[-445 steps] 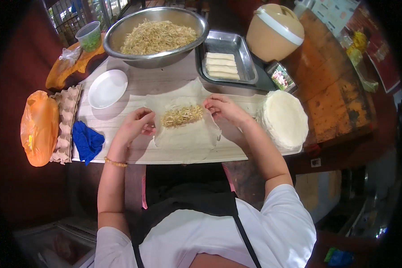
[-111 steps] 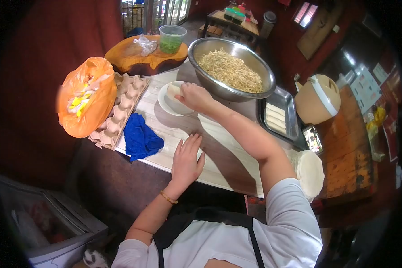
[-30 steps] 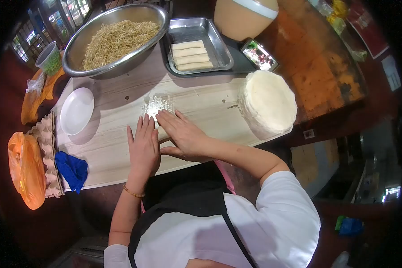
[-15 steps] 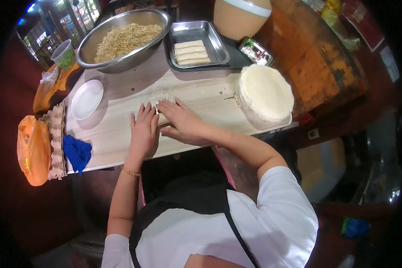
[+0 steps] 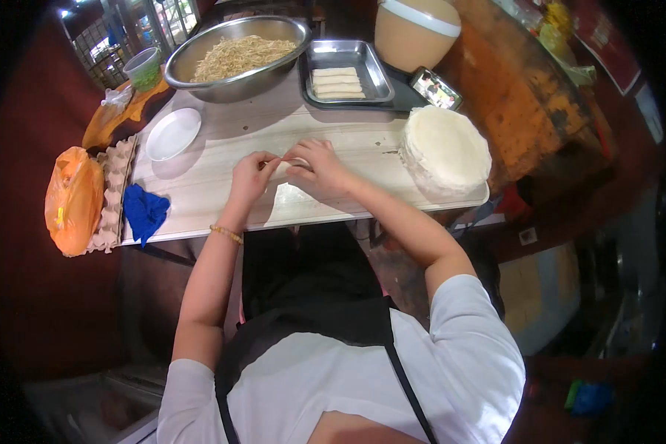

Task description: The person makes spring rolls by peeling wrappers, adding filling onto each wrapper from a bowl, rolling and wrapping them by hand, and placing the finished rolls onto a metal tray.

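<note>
Above the front middle of the table, my left hand (image 5: 252,177) and my right hand (image 5: 320,164) meet at the fingertips. Both have their fingers curled in a pinch; whatever lies between them is mostly hidden. A bright patch shows on the tabletop just below them. To the right stands a thick round stack of pale, thin wrappers (image 5: 447,148). Behind my hands, a metal tray (image 5: 377,72) holds several pale rolls (image 5: 337,83) lying side by side. A large steel bowl (image 5: 237,92) of shredded filling (image 5: 243,58) sits at the back left.
On the left are a white plate (image 5: 173,135), a blue cloth (image 5: 145,212), an egg carton (image 5: 114,194) and an orange plastic bag (image 5: 75,200). A clear cup of green bits (image 5: 143,70) stands behind. A phone (image 5: 435,89) leans by a beige bucket (image 5: 416,35).
My hands have gone from lying flat on the table with fingers stretched to pinching with curled fingertips. A translucent sheet in front of them no longer shows. The view has shifted slightly.
</note>
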Available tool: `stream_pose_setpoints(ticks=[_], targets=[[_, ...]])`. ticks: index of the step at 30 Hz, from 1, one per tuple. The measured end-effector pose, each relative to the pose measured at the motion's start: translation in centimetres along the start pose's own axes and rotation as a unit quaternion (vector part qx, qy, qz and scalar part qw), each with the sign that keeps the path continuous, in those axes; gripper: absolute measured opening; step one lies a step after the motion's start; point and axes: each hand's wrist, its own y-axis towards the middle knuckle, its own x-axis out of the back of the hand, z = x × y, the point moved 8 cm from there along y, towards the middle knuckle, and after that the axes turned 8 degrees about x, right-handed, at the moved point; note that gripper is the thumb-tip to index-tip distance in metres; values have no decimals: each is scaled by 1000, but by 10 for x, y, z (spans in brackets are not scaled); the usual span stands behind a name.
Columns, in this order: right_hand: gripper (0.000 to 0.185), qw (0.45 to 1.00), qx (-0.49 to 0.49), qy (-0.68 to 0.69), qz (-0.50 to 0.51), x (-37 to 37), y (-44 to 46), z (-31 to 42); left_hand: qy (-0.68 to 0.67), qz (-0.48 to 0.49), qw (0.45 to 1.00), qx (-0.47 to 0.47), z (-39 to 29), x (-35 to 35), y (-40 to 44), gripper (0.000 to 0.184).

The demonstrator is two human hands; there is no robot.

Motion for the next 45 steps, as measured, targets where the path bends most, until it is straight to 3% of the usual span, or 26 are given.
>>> stream_pose_setpoints(ticks=[14,16,20,22,25,28,30,32,33,37,39,41,45], targets=[[25,997,-31,0,76,3,-13,15,-24,111,992,60,12,-11,-16,26],[25,998,-31,-10,61,4,-6,8,-114,-34,993,-20,2,17,-14,24],[23,996,-68,-36,47,0,13,-18,-71,-25,997,-1,-8,39,-18,24],[23,994,-90,-39,46,-1,21,-28,12,-3,995,-98,-22,40,-24,26],[22,989,-133,-44,55,0,30,-40,25,54,991,-120,-21,37,-22,33],[22,990,-123,-61,17,15,38,-31,85,42,984,-150,-21,38,-19,43],[28,990,0,-136,-26,23,40,11,93,43,982,-157,-18,39,-15,47],[31,985,42,-165,-16,9,33,41,100,46,979,-170,-15,37,-10,51],[34,978,86,-192,-5,2,32,57,53,52,990,-121,-4,37,-3,54],[40,977,77,-199,12,3,42,64,-8,71,997,-35,6,42,21,59],[44,972,78,-220,37,-8,47,49,24,61,997,-41,0,44,30,57],[44,972,68,-217,63,-14,50,40,-41,-20,995,-86,-10,55,38,55],[39,963,65,-225,137,-23,56,28,-44,-72,992,-95,-25,60,56,52]])
